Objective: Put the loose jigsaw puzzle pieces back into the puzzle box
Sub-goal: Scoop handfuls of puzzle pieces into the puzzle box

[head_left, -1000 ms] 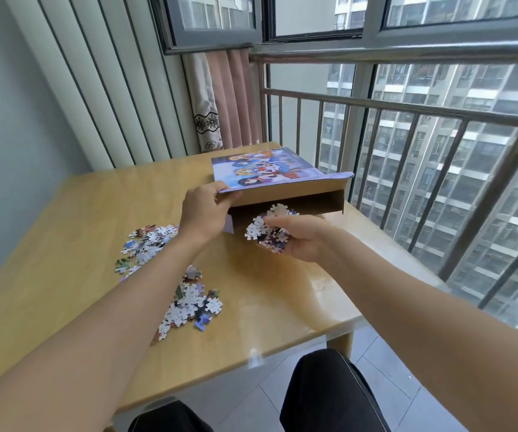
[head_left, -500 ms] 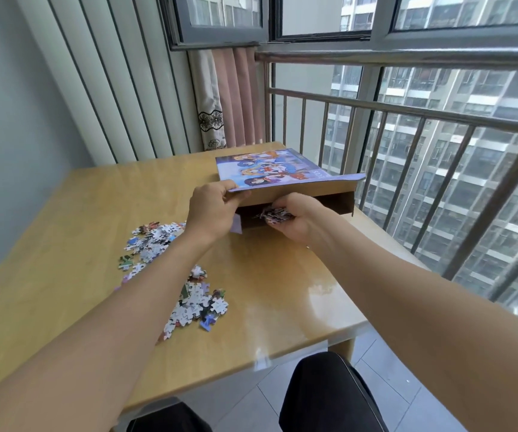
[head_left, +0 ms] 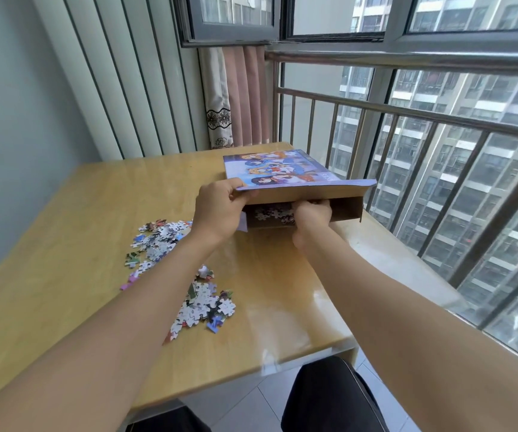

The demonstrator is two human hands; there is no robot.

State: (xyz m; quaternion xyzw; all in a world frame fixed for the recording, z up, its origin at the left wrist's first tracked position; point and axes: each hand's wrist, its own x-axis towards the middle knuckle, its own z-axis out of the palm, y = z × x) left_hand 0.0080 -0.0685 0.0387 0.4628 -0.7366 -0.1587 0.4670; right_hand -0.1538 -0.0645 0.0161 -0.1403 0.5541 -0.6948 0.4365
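Note:
The puzzle box lies at the far right of the wooden table. My left hand grips the near left corner of its illustrated lid and holds it raised. My right hand is inside the gap under the lid, fingers curled round a handful of puzzle pieces that shows just left of it inside the box. The fingertips are partly hidden by the lid. Two loose heaps remain on the table: one left of my left forearm, another nearer me.
A metal railing and glass run along the table's right and far side, close behind the box. A pink curtain hangs at the back. My dark-clad knees show below the table's near edge.
My right hand carried its handful of pieces from in front of the box into the opening under the lid. My left hand has kept the lid raised.

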